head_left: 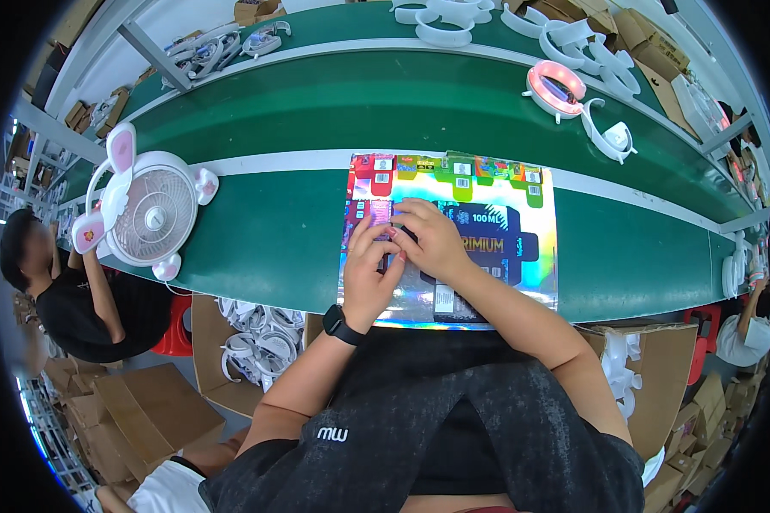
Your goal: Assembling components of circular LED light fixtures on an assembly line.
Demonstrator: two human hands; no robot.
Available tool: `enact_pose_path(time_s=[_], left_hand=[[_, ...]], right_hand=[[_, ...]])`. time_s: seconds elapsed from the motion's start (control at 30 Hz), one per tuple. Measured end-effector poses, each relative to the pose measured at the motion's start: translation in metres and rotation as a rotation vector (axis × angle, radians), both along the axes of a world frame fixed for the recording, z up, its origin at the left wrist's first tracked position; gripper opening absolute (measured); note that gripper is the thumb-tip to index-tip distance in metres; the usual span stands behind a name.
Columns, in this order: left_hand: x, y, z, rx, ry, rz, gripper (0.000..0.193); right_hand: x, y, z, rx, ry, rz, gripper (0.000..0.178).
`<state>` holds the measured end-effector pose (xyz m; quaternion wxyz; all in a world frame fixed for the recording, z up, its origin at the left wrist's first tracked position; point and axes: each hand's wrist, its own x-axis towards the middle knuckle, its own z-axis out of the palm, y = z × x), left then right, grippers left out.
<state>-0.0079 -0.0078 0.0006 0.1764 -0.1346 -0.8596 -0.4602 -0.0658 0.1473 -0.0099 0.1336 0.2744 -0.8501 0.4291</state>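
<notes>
A shiny, holographic printed cardboard sheet lies flat on the green bench before me, with colourful box blanks marked out on it. A dark blue box panel fills its middle and right. My left hand, with a black watch on the wrist, rests over the sheet's left part, fingers bent. Close against it is my right hand, its thumb and fingertips meeting the left fingers at a pink and purple area of the print. Both hands look pinched together. Whatever lies between the fingertips is hidden.
A white fan with bunny ears stands at the left. Beyond, a lit pink ring-shaped part sits beside a white curved piece. Cardboard boxes of white parts flank me below the bench edge. A person sits at left.
</notes>
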Motion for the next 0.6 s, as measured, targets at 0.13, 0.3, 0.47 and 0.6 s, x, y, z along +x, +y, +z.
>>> enact_pose_path(time_s=[0.13, 0.3, 0.47, 0.6], left_hand=[[0.002, 0.006, 0.015, -0.042, -0.015, -0.007, 0.017], [0.0, 0.003, 0.007, -0.043, 0.018, -0.015, 0.019], [0.0, -0.004, 0.001, -0.023, 0.073, -0.025, 0.023], [-0.001, 0.004, -0.002, -0.023, 0.092, -0.025, 0.029]], right_hand=[[-0.002, 0.003, -0.003, 0.004, 0.048, 0.008, 0.025], [-0.004, 0.001, 0.0, 0.015, 0.039, 0.006, 0.025], [-0.004, -0.002, -0.001, 0.006, 0.03, 0.036, 0.024], [-0.004, 0.004, -0.003, -0.029, 0.027, 0.025, 0.024]])
